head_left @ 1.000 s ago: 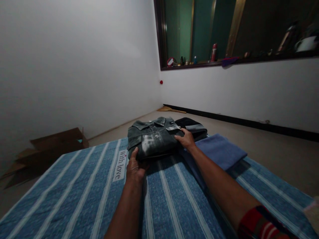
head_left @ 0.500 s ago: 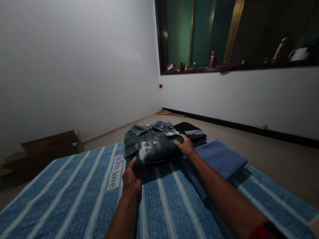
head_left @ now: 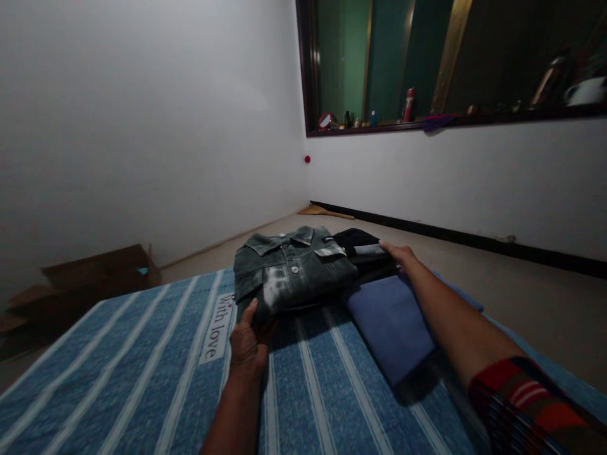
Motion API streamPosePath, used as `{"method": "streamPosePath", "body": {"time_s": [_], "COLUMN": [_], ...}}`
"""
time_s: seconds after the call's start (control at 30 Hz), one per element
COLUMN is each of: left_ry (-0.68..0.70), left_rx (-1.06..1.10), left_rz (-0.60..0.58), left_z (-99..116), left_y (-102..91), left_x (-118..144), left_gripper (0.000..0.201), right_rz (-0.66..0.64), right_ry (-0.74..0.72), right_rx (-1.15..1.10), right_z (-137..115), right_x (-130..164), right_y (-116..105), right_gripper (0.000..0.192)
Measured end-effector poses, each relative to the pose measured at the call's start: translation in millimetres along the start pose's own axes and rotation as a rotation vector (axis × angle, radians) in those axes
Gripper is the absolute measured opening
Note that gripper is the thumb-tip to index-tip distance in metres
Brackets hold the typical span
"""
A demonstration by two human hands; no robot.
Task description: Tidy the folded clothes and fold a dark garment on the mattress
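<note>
A folded grey-green denim jacket [head_left: 308,281] with faded white patches, collar and button facing up, lies on the striped cover. My left hand [head_left: 249,344] is closed on its near left corner, thumb on top and fingers underneath, partly hidden. Beside the jacket, on the right, lies a folded black and grey garment [head_left: 365,259], partly under it. At this garment's right edge is my right hand [head_left: 401,256], thumb lying on top and the other fingers mostly hidden. A folded blue garment [head_left: 391,328] rests in front, close to my right forearm.
A blue cover with white stripes [head_left: 156,354] spreads beneath the clothes, with "With love" printed on it. An open cardboard box [head_left: 99,272] stands at the left. A broom [head_left: 327,212] lies on the floor in the far corner. Bottles and a red flask [head_left: 408,105] line the window sill.
My right hand has let go of the jacket's right side and moved right to the black and grey garment. My left hand keeps its hold on the jacket, which has barely moved.
</note>
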State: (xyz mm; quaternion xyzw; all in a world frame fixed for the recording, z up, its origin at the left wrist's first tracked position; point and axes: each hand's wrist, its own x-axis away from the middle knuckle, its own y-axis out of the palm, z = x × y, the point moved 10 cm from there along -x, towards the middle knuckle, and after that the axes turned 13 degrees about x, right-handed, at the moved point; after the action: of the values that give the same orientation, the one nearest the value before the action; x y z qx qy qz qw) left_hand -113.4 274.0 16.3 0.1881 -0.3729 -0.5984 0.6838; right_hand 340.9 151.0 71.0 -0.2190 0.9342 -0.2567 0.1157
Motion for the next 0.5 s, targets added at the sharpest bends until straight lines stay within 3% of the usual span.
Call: {"method": "streamPosePath", "body": {"time_s": [0.27, 0.5], "left_ry": [-0.021, -0.006], "left_rx": [-0.002, -0.013], "left_rz": [-0.003, 0.021], "left_z": [-2.5, -2.5], "left_y": [-1.3, -3.2], "left_x": [1.9, 2.6], "left_gripper": [0.014, 0.015], "right_rz": [-0.277, -0.401], "right_ry": [0.24, 0.287], "right_rx": [-0.155, -0.223], "right_z": [27.4, 34.9], "right_x": [-3.3, 2.8], "right_y": [33.1, 43.7], "right_gripper": [0.041, 0.038]}}
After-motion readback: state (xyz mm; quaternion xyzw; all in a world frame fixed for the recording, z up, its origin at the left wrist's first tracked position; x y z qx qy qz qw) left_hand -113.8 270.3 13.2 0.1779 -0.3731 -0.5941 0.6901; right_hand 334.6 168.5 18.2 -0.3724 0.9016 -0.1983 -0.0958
